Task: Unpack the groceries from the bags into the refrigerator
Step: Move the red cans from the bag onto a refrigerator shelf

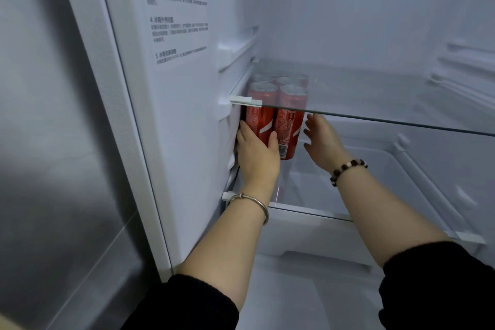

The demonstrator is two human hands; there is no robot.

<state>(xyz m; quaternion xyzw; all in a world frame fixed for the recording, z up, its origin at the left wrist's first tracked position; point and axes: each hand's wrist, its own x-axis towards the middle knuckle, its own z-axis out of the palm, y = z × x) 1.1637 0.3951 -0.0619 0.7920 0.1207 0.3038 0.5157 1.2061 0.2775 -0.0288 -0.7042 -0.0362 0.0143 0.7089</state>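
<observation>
- Nearest the lens are two black cuffs: the left sleeve (187,303) and the right sleeve (442,284), both far below the upper glass shelf (401,104), with bare forearms reaching up from them.
- Red cola cans (288,126) are grouped as a block just under the left end of the upper glass shelf, hard against the refrigerator (375,21) side wall.
- Each can stands roughly upright, its long axis vertical. The silver tops point up at the underside of the upper glass shelf and show through it, two in front and more behind.
- The printed sides of the front pair face outward below the shelf's front edge.
- I cannot tell whether their bases rest on the lower glass shelf (348,182), which lies beneath the upper one.
- The left hand (257,150), below the shelf's left corner, is clamped on the block: its thumb lies across the front of the left can and its fingers wrap the side next to the wall.
- The right hand (322,139), under the shelf edge just right of the cans, has its fingers spread and straight and holds nothing. I cannot tell whether it touches them.
- A metal bangle (251,202) circles the left wrist, and a bead bracelet (347,169) circles the right.
- A printed label (179,16) sits on the wall above and left of the shelf.
- A grey metal panel (53,142) fills the far left.
</observation>
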